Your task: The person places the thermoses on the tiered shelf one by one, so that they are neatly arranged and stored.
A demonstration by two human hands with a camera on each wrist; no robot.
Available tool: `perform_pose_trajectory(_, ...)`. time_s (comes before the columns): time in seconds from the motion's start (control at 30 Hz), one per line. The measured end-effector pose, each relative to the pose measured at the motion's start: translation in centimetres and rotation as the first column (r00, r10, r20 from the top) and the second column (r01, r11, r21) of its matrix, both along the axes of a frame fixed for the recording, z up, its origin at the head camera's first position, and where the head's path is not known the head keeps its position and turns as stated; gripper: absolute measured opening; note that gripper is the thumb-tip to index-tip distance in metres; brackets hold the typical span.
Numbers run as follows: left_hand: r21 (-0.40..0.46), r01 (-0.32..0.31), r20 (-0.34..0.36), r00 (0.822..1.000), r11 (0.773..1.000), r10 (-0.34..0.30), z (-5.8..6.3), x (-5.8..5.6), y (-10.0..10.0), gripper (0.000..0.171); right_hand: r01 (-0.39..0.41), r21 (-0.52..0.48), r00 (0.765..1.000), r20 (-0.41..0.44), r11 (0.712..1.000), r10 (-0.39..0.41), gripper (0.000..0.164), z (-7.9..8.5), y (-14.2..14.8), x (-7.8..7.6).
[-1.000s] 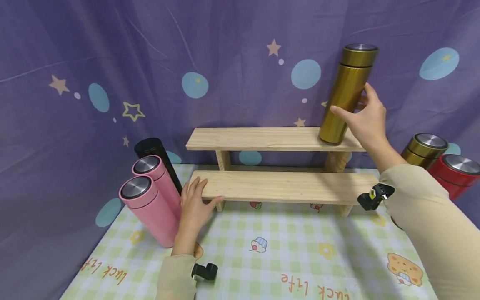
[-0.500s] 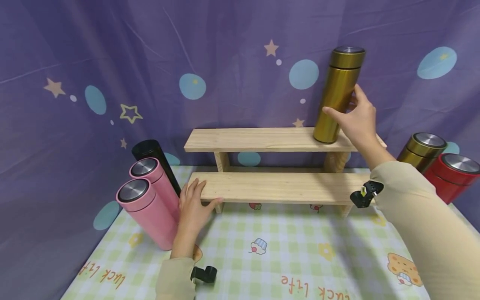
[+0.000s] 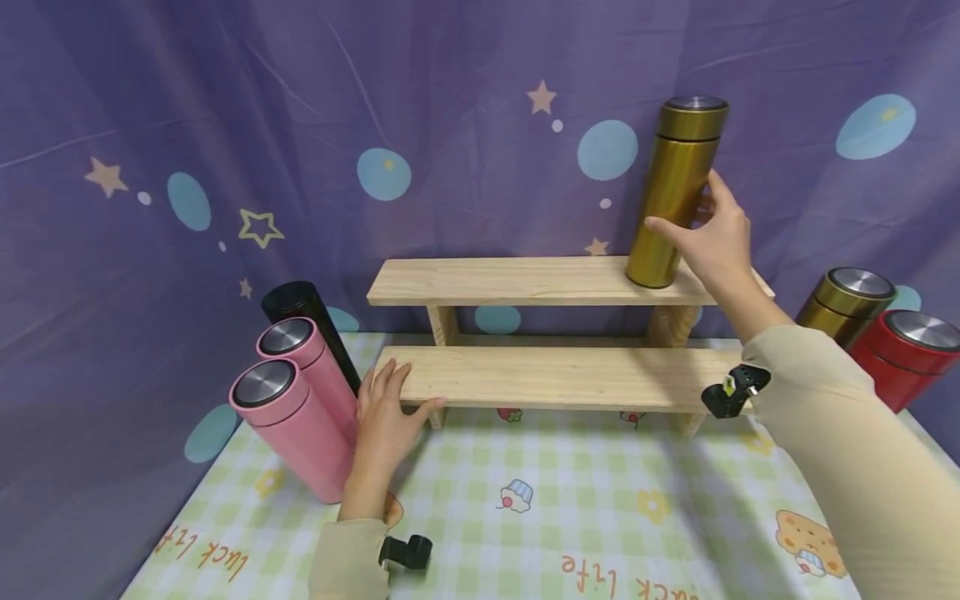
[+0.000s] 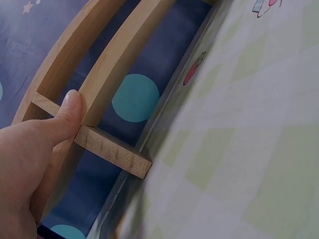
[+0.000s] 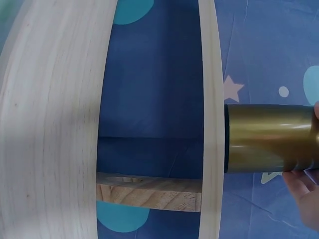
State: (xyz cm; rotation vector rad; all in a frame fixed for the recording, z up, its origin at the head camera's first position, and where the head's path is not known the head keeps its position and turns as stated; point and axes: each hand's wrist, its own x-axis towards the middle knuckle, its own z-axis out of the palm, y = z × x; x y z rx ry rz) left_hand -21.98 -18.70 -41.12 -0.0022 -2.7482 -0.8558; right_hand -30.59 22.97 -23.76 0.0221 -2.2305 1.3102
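A gold thermos bottle (image 3: 675,179) stands on the right part of the upper board of a two-tier wooden shelf (image 3: 525,283). My right hand (image 3: 716,242) grips its side, thumb in front and fingers partly hidden behind it. In the right wrist view the bottle's base (image 5: 259,142) meets the upper board (image 5: 212,119). My left hand (image 3: 386,425) holds the left end of the lower board (image 3: 555,375), fingers over the top. The left wrist view has the thumb (image 4: 71,107) against the board's front edge.
Two pink thermos bottles (image 3: 296,433) and a black one (image 3: 322,321) stand left, close to my left hand. Right of the shelf are another gold bottle (image 3: 840,308) and a red one (image 3: 900,354). A checked cloth (image 3: 577,492) covers the table; a purple curtain (image 3: 465,100) hangs behind.
My right hand has shifted the gold thermos bottle a little left along the upper board, and it now leans less. The left hand has kept its place on the lower board.
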Motion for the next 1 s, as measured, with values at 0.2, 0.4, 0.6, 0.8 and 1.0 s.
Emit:
perform_pose_trajectory(0.2,-0.005,0.007,-0.004,1.000,1.000,-0.007,0.2,0.0,0.2,0.084,-0.024,-0.025,1.000,-0.002,0.999,0.024,0.091,-0.3,0.4,0.3)
perform_pose_trajectory(0.4,-0.003,0.009,-0.009,1.000,1.000,-0.009,0.2,0.0,0.2,0.084,-0.044,-0.013,0.999,0.011,0.999,0.044,0.092,-0.5,0.6,0.4)
perform_pose_trajectory(0.6,-0.007,0.004,-0.004,1.000,1.000,-0.004,0.1,-0.1,-0.1,0.085,-0.083,-0.001,0.995,0.048,0.997,0.083,0.098,-0.8,0.8,0.7)
perform_pose_trajectory(0.8,-0.011,0.006,-0.004,1.000,1.000,-0.006,0.1,-0.1,-0.2,0.084,-0.113,-0.048,0.992,0.053,0.992,0.116,0.097,-1.4,1.2,1.5)
perform_pose_trajectory(1.0,-0.005,0.008,-0.008,1.000,1.000,-0.008,0.0,0.0,-0.1,0.084,-0.136,-0.098,0.991,-0.017,0.986,0.135,0.086,-2.0,1.5,3.2)
